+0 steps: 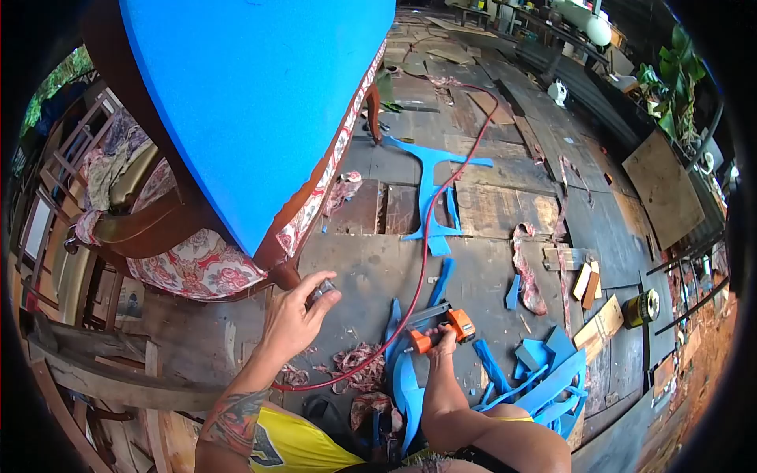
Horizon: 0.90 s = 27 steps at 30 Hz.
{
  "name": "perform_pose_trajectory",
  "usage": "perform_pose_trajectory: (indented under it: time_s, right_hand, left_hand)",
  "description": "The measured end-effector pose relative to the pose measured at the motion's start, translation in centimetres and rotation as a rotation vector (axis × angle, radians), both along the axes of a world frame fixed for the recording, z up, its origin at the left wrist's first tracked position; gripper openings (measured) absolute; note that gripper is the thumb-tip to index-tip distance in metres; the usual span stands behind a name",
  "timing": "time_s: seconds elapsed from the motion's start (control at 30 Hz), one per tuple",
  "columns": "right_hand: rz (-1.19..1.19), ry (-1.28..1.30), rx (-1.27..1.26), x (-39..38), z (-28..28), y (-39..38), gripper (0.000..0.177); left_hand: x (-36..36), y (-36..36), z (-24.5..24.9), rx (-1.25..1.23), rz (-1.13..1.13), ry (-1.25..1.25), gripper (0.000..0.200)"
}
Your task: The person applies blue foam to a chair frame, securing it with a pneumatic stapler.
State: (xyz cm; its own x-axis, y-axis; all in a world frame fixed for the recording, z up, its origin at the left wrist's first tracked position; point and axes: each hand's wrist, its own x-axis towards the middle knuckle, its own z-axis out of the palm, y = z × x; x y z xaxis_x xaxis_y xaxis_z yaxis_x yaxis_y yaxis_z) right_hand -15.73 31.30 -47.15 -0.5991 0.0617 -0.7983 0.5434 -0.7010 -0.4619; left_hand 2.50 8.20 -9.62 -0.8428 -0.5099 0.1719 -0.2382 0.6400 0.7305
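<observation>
My left hand (293, 319) is raised in front of the wooden-framed seat, its fingers curled and thumb closed round a small greyish thing (322, 290) that I cannot make out. Low on the right, my right hand (444, 342) grips an orange staple gun (460, 322), whose dark nose points left. Just beyond my left hand, a large blue foam sheet (268, 94) lies over the seat, tapering to a point towards me. Floral fabric (206, 266) shows below it on the carved wooden frame (154, 225).
A red air hose (432, 206) snakes across the plank floor past the staple gun. Blue foam offcuts (552, 386) and fabric scraps (359, 364) litter the floor. An open can (640, 307) stands at right. Wooden frames (55, 197) crowd the left, with a wooden beam (126, 380) nearer me.
</observation>
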Motion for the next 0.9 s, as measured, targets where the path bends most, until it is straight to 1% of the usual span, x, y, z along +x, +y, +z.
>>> perform_pose_trajectory:
  time_s: [0.03,0.07,0.1,0.13,0.17,0.2,0.23,0.27,0.3,0.33,0.37,0.4,0.43,0.5,0.53,0.6,0.63,0.7,0.73,0.77,0.83,0.87,0.9]
  right_hand:
    - [-0.005,-0.009,-0.042,-0.2,0.6,-0.4,0.013]
    - [-0.074,0.041,-0.043,-0.5,1.1,-1.1,0.01]
    - [-0.105,0.031,0.045,-0.9,4.0,-2.2,0.006]
    - [-0.109,0.135,0.057,-2.6,0.6,-3.3,0.011]
    - [-0.071,0.172,0.154,-2.0,6.7,-4.4,0.016]
    - [-0.053,0.246,0.137,-2.4,9.1,-5.3,0.019]
    - [0.001,0.43,0.033,-3.1,10.7,-6.0,0.019]
    - [0.031,0.467,0.01,-3.8,13.7,-6.7,0.023]
    - [0.011,0.614,0.082,-4.4,15.8,-7.7,0.028]
    - [0.068,0.669,0.133,-4.0,19.8,-8.0,0.031]
    - [0.164,0.624,0.28,-4.2,22.9,-8.2,0.033]
    - [0.186,0.688,0.348,-4.4,24.7,-8.4,0.035]
    - [0.185,0.758,0.338,-4.1,26.9,-8.2,0.037]
    - [0.224,0.894,0.387,-3.6,29.3,-7.8,0.035]
    - [0.226,0.892,0.387,-3.2,30.1,-7.7,0.035]
    - [0.223,1.023,0.458,-2.6,31.6,-7.3,0.032]
    - [0.22,1.019,0.465,-2.5,32.5,-7.0,0.032]
    - [0.355,1.047,0.665,-2.4,34.6,-5.6,0.03]
    - [0.372,1.017,0.688,-2.0,35.5,-5.5,0.026]
    - [0.368,1.01,0.694,-1.9,34.9,-5.7,0.026]
    - [0.137,1.099,0.256,-2.1,34.0,-6.8,0.023]
    - [0.14,1.006,-0.002,-2.0,33.6,-6.5,0.026]
    - [0.152,0.92,-0.207,-1.4,33.8,-6.5,0.029]
  left_hand:
    - [-0.2,-0.1,0.0,0.005,-0.003,-0.007,0.036]
    - [-0.5,-0.1,-0.2,-0.04,-0.001,-0.02,0.036]
    - [-1.1,-0.1,-0.4,-0.08,-0.002,-0.034,0.037]
    - [-1.6,-0.1,-1.1,-0.109,-0.013,-0.01,0.038]
    - [-2.3,-0.3,-1.5,-0.14,-0.01,0.01,0.039]
    - [-2.6,-0.4,-1.7,-0.162,0.004,-0.044,0.039]
    - [-2.8,-0.5,-2.1,-0.182,0.018,-0.104,0.04]
    - [-2.8,-0.3,-2.3,-0.175,0.013,-0.114,0.04]
    - [-3.0,-0.5,-2.5,-0.182,0.011,-0.106,0.039]
    - [-3.0,-0.7,-3.0,-0.171,0.001,-0.093,0.039]
    - [-3.0,-0.9,-3.4,-0.171,-0.005,-0.059,0.039]
    - [-3.0,-0.9,-3.1,-0.143,0.013,-0.121,0.039]
    - [-2.9,-0.9,-3.2,-0.136,0.017,-0.121,0.039]
    - [-2.7,-1.1,-3.2,-0.097,0.02,-0.089,0.037]
    - [-2.5,-1.1,-3.3,-0.095,0.021,-0.091,0.037]
    - [-2.3,-0.8,-3.6,-0.154,-0.085,0.049,0.037]
    - [-2.3,-0.7,-3.6,-0.149,-0.092,0.047,0.037]
    - [-2.2,-0.3,-3.3,-0.181,-0.099,-0.011,0.036]
    - [-2.3,0.0,-3.1,-0.073,-0.074,-0.046,0.033]
    - [-2.3,0.2,-3.2,-0.07,-0.082,-0.049,0.033]
    - [-2.3,0.6,-3.2,-0.054,-0.158,0.022,0.031]
    - [-2.3,0.8,-3.2,-0.059,-0.16,0.013,0.031]
    - [-2.3,1.1,-3.2,-0.068,-0.198,0.032,0.032]
